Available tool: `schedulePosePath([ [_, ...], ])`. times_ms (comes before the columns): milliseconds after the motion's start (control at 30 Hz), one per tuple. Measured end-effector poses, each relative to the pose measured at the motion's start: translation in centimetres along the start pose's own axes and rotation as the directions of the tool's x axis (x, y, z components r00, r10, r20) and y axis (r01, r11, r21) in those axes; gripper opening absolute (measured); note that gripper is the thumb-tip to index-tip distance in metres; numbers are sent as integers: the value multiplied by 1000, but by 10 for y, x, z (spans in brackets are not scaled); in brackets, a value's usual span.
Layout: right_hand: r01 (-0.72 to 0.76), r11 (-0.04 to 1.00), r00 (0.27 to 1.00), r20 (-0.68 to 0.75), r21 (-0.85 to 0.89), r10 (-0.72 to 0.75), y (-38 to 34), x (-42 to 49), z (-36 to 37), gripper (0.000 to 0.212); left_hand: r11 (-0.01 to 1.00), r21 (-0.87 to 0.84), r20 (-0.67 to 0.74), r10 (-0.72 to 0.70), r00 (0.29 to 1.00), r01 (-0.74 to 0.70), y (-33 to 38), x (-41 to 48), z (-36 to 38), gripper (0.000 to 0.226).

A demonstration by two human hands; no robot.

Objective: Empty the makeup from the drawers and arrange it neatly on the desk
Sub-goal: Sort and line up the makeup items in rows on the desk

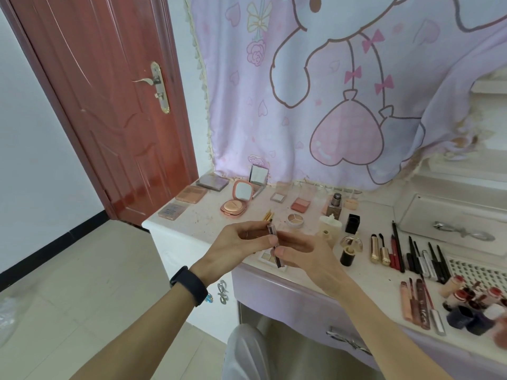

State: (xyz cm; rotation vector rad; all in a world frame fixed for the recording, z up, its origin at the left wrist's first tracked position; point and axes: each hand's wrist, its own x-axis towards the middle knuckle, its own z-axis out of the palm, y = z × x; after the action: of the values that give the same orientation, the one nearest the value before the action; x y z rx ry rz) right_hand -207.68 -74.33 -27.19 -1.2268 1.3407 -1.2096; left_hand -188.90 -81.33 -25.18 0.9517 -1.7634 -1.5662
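1. Head view: I see both hands meet above the near edge of the bench (pixel 208 223), left of its middle.
2. The left hand (pixel 241 239) pinches a slim dark palette (pixel 274 244) between thumb and curled fingers. A black band (pixel 189 283) sits on that wrist.
3. The right hand (pixel 301 253) pinches the same palette lower down, thumb on its near edge and the other fingers curled behind it.
4. The palette is off the bench, edge-on to me and tilted, its upper end farther away. I cannot tell whether it is open or closed.
5. Just under it a small pale pan (pixel 267 256) lies on the bench.
6. At the far left lie three flat cases (pixel 191 194). To their right a pink compact (pixel 236 202) stands open, and a mirror (pixel 258 178) stands behind it, close to the cloth (pixel 329 91).
7. Around the middle I see a blush (pixel 300 204), a round pot (pixel 295 220), a bottle (pixel 335 205) and a black cube (pixel 352 223).
8. To the right, pencils (pixel 411 250) lie side by side, with gold tubes (pixel 380 249) at the left end of the row. Nearer me, glosses (pixel 417 305) lie in a second row.
9. A lilac drawer (pixel 315 305) shows under the near edge, and a red door (pixel 109 105) stands far left.
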Motion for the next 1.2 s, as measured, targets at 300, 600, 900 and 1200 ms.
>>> schedulePosePath([
  [300, -38, 996, 999, -22, 86, 40, -2, 4, 2, 32, 975, -223, 20, -20, 1000, 24, -17, 5, -1, 50],
  [600, -214, 961, 975, -22, 177, 221, -6, 21, 9, 50, 853, -500, -18, -182, 983, 149, -22, 10, -6, 47],
  [900, -289, 925, 949, -55, 246, 311, -14, 34, 14, 33, 787, -600, -69, -231, 970, 145, -36, 15, -27, 31],
  [1200, -310, 951, 948, -74, 10, 310, -7, 77, 42, 32, 959, 201, -116, -180, 977, 201, -45, 2, -59, 84],
])
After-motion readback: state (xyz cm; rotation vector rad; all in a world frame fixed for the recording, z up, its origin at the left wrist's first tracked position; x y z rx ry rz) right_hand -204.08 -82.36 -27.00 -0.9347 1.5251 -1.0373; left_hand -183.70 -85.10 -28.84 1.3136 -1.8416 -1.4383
